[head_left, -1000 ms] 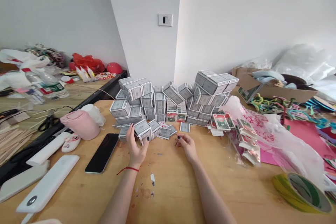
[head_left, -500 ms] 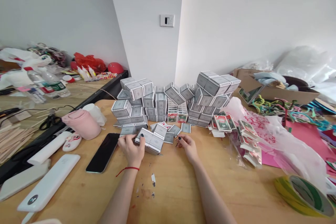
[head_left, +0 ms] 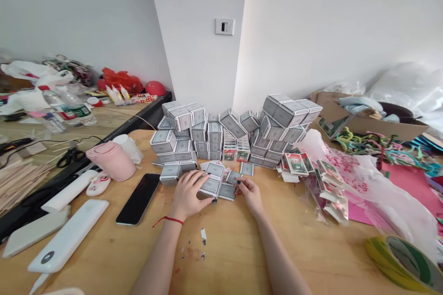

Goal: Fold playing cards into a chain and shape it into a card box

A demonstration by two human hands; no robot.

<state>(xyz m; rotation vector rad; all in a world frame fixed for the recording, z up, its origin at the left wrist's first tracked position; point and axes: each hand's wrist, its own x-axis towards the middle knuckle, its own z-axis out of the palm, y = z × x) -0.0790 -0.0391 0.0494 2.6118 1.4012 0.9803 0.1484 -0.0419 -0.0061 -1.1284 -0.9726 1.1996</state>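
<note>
My left hand (head_left: 189, 194) lies over an angled block of grey-backed playing cards (head_left: 210, 185), fingers across its top and thumb at its near side. It covers the block's left part. My right hand (head_left: 249, 196) is closed in a pinch beside a loose playing card (head_left: 227, 191) right of the block; what the fingertips hold, if anything, is too small to make out. Another card box (head_left: 170, 174) sits just left of the block. Behind, similar card boxes are stacked into a left pile (head_left: 175, 151) and a right pile (head_left: 277, 122).
A black phone (head_left: 137, 199), a white power bank (head_left: 69, 236) and a pink cup (head_left: 111, 160) stand at left. Opened card packs (head_left: 296, 164), a plastic bag (head_left: 367, 184) and a yellow tape roll (head_left: 375, 258) lie at right. Paper scraps (head_left: 203, 235) dot the table's front.
My left hand has shifted right and now reaches over the top of the card block, its thumb moved to the near side. My right hand has barely moved, and the view has turned slightly left.
</note>
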